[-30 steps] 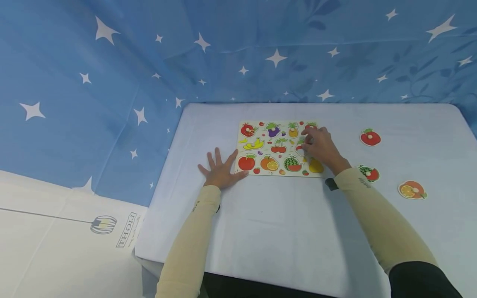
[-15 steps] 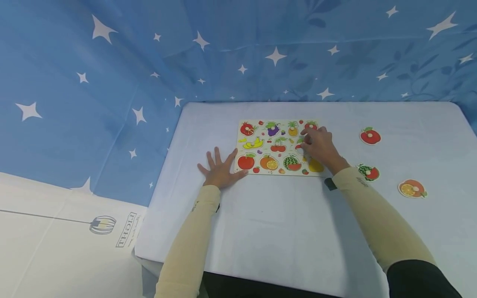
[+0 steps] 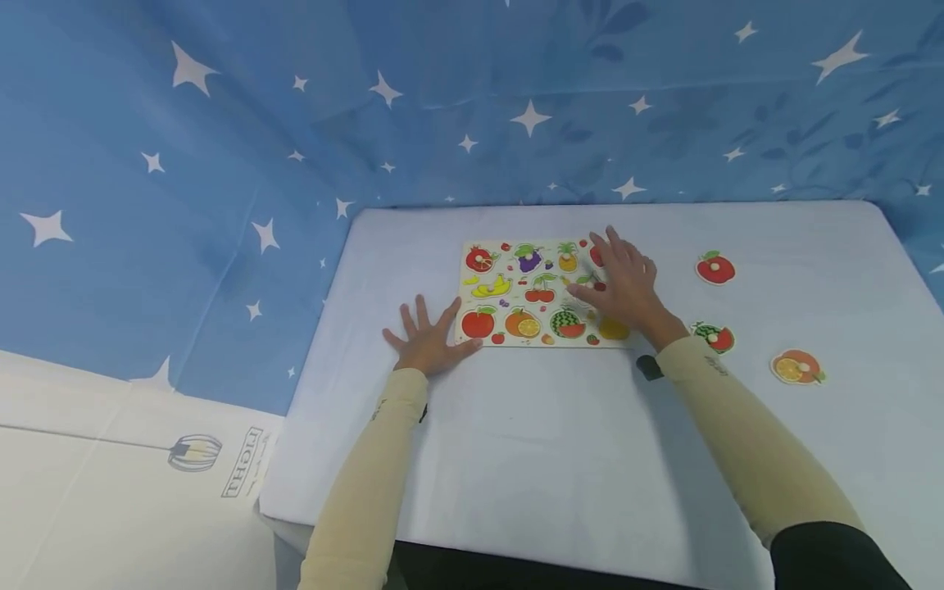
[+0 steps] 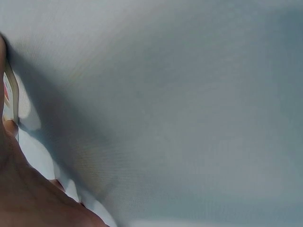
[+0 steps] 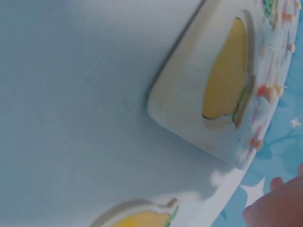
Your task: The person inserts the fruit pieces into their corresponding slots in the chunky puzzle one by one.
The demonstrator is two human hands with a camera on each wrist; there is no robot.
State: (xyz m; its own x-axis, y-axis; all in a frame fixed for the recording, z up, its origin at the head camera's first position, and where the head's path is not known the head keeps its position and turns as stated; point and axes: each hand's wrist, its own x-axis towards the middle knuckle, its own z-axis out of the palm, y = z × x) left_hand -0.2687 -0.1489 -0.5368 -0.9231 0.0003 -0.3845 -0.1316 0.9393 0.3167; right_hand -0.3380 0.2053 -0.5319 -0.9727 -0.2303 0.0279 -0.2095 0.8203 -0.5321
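Note:
A fruit puzzle board [image 3: 519,342] lies flat on the white table, bearing colourful fruit pictures, several of them raised pieces with small knobs. Fingers spread, my left hand [image 3: 428,346] rests at its lower left corner, thumb and index at the edge; the left wrist view has this hand [image 4: 33,198] at lower left. My right hand [image 3: 630,287] is over the board's right side, fingers extended and apart, hiding part of the right column. The right wrist view catches only a bit of that hand [image 5: 279,203], beside the board corner with a yellow pear shape [image 5: 227,75].
Right of the board lie three loose pieces: a red apple [image 3: 715,269], a watermelon [image 3: 714,337] and an orange [image 3: 799,367]. A yellow piece with a green leaf [image 5: 142,220] shows low in the right wrist view. A blue star-patterned cloth [image 3: 442,98] hangs behind the table.
My right hand has spread its fingers from a pinch over the board's right column, uncovering a red fruit there. The left hand stays put. The head view has shifted slightly.

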